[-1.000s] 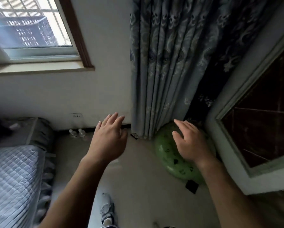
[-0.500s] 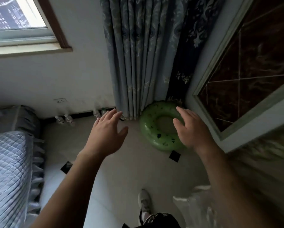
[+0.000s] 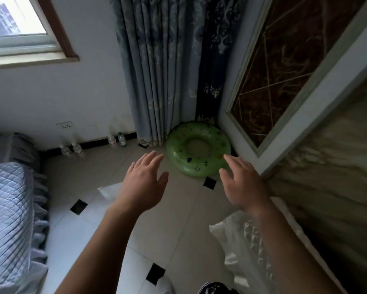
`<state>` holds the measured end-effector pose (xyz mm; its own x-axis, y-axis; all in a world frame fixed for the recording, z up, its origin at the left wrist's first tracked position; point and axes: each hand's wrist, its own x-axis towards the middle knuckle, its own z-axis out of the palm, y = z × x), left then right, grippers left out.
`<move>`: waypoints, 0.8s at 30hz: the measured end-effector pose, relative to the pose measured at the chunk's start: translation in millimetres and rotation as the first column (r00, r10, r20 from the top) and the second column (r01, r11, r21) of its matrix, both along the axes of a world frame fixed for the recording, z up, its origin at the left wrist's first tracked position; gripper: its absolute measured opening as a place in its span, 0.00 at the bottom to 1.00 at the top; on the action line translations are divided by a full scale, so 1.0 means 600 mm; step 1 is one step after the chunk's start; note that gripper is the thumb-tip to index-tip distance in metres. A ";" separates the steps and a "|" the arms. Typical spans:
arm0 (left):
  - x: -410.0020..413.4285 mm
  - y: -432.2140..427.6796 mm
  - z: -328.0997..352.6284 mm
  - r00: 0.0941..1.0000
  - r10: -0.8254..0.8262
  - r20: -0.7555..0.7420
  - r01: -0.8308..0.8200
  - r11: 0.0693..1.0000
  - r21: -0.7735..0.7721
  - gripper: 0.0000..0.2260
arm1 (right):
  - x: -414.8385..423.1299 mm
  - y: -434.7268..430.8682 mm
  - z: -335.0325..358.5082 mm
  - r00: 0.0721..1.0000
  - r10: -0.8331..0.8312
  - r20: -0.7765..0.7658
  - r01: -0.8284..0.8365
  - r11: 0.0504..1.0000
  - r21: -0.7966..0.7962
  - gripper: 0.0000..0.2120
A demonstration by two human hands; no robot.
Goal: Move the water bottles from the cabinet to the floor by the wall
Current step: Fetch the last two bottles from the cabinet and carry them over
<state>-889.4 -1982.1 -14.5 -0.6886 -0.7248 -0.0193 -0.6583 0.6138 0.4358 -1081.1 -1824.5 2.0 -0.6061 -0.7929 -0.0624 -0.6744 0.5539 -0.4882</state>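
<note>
Both hands have dropped lower, left hand (image 3: 145, 183) and right hand (image 3: 243, 183) spread, empty; four bottles (image 3: 116, 141), seemingly, line the wall. Next: fetch more.

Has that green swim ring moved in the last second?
No. The green swim ring still lies in the corner beside the curtain; only the camera has shifted.

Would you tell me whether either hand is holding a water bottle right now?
No, the left hand and the right hand both have straight, spread fingers and hold nothing.
</note>
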 end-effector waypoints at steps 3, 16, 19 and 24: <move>-0.011 0.068 0.012 0.999 -0.035 0.010 0.036 0.999 -0.041 0.25 | -0.003 0.074 -0.002 0.999 -0.016 -0.040 0.016 1.000 -0.012 0.24; -0.110 0.526 0.009 0.982 -0.174 0.070 0.179 0.982 -0.063 0.24 | -0.056 0.550 -0.038 0.987 -0.157 -0.037 0.157 0.988 0.003 0.29; -0.134 0.631 0.020 0.968 -0.233 0.093 0.240 0.969 -0.065 0.24 | -0.058 0.667 -0.034 0.978 -0.203 -0.043 0.203 0.979 0.003 0.28; -0.169 0.764 0.031 0.931 -0.350 0.107 0.359 0.930 -0.080 0.24 | -0.049 0.828 -0.017 0.942 -0.335 -0.015 0.335 0.942 -0.003 0.27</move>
<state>-990.8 -1523.8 4.2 -0.8998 -0.4350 -0.0349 -0.4232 0.8503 0.3127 -1110.6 -1327.7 -8.0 -0.8378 -0.5436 -0.0507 -0.4570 0.7491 -0.4797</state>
